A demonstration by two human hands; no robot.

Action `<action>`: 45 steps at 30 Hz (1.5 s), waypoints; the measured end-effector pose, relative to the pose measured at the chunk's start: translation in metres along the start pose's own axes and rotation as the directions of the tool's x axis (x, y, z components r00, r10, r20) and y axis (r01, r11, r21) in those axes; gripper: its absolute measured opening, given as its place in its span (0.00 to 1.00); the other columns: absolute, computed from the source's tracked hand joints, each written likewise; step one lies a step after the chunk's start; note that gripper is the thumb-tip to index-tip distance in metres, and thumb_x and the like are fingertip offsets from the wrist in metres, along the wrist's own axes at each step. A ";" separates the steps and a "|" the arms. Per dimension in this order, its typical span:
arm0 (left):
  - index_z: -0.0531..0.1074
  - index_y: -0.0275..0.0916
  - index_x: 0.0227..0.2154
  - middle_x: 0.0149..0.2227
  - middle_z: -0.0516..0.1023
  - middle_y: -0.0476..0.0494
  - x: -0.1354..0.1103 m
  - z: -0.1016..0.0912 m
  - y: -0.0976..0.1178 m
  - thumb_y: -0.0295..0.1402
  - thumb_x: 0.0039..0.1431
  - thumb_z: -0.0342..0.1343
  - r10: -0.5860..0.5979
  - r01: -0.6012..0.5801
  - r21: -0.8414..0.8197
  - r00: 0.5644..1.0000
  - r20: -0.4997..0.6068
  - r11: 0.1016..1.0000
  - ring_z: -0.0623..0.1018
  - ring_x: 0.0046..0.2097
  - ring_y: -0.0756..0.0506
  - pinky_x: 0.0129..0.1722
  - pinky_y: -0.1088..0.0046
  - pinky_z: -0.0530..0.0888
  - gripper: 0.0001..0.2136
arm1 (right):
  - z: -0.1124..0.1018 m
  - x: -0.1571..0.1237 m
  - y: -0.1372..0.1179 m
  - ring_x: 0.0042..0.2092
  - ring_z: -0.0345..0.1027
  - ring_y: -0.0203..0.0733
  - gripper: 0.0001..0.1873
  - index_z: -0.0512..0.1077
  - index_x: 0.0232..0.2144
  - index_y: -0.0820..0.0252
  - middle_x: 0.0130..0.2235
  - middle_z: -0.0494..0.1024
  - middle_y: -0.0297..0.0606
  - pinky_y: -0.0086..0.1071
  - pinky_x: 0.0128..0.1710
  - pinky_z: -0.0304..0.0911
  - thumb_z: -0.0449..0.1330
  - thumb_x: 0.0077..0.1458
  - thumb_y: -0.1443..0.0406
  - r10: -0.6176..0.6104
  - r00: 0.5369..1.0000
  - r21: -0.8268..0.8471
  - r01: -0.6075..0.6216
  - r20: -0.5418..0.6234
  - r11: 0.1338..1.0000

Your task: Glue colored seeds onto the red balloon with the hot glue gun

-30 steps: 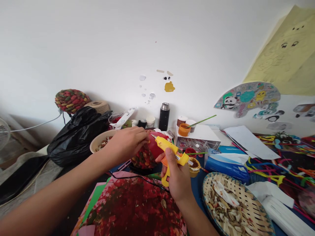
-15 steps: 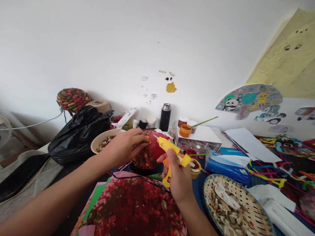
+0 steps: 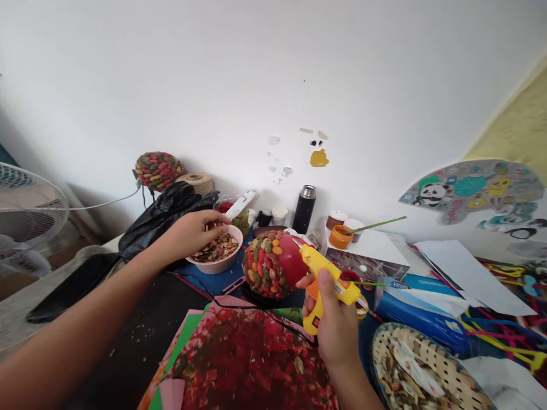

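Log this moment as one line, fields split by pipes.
Left hand: over bowl of small pieces | right hand: gripping yellow glue gun | red ball: partly covered with coloured pieces | nozzle touching ball: unclear

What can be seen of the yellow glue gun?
The yellow glue gun looks plastic, with a metallic tip, an orange trigger and a pale rod protruding at the back. The right hand grips its handle, thumb along the body. It is tilted, tip upward and leftward, by the smooth red side of the rounded object; whether they touch is unclear.
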State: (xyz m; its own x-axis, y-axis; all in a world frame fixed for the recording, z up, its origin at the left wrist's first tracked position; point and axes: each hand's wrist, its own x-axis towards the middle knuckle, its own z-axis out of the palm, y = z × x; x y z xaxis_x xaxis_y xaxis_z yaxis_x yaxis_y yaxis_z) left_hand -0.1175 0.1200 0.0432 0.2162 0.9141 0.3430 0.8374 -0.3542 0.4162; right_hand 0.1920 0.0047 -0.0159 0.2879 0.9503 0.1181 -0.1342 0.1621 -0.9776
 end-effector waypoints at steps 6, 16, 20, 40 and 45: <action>0.87 0.43 0.41 0.43 0.88 0.39 0.012 0.023 -0.038 0.33 0.59 0.59 -0.059 -0.023 0.237 0.942 0.331 0.971 0.84 0.43 0.36 0.42 0.66 0.76 0.12 | -0.003 0.002 0.002 0.18 0.65 0.34 0.39 0.83 0.29 0.62 0.18 0.69 0.30 0.25 0.18 0.59 0.65 0.61 0.31 0.013 1.000 0.037 -0.013 -0.019 0.999; 0.88 0.45 0.38 0.43 0.88 0.37 0.011 0.042 -0.059 0.34 0.63 0.59 0.004 -0.089 0.182 0.907 0.421 0.979 0.83 0.42 0.35 0.45 0.65 0.75 0.11 | -0.012 0.000 0.014 0.22 0.68 0.36 0.38 0.83 0.30 0.61 0.20 0.72 0.33 0.25 0.19 0.63 0.66 0.59 0.31 0.032 0.999 -0.035 -0.030 0.031 0.999; 0.89 0.44 0.39 0.42 0.89 0.36 0.010 0.040 -0.064 0.37 0.65 0.59 -0.015 -0.055 0.169 0.922 0.386 0.984 0.84 0.41 0.34 0.44 0.65 0.74 0.12 | -0.008 -0.004 0.012 0.22 0.68 0.35 0.37 0.84 0.31 0.61 0.21 0.73 0.33 0.24 0.21 0.63 0.65 0.62 0.32 0.041 0.999 -0.076 -0.040 0.006 0.996; 0.84 0.37 0.34 0.25 0.79 0.48 -0.093 0.075 0.118 0.54 0.45 0.82 -0.075 0.652 -0.758 0.757 0.649 0.025 0.72 0.23 0.53 0.22 0.80 0.63 0.26 | -0.004 0.004 0.004 0.19 0.66 0.36 0.42 0.85 0.27 0.60 0.18 0.71 0.33 0.26 0.18 0.62 0.65 0.54 0.27 0.024 1.000 -0.101 -0.022 0.016 0.995; 0.80 0.36 0.31 0.22 0.77 0.50 -0.094 0.091 0.131 0.56 0.41 0.83 -0.051 0.685 -0.721 0.720 0.692 -0.107 0.70 0.20 0.54 0.17 0.81 0.58 0.29 | -0.007 -0.003 0.022 0.24 0.70 0.38 0.31 0.89 0.33 0.56 0.24 0.78 0.35 0.29 0.25 0.70 0.69 0.60 0.36 -0.066 0.995 -0.126 0.075 0.068 0.989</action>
State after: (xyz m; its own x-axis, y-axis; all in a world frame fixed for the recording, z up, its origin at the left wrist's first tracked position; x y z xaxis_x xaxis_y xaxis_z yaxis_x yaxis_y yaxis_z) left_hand 0.0175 0.0062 -0.0112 0.4601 0.8129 -0.3571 -0.3030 0.5218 0.7974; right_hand 0.1954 0.0038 -0.0385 0.2309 0.9534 0.1944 0.0085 0.1978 -0.9802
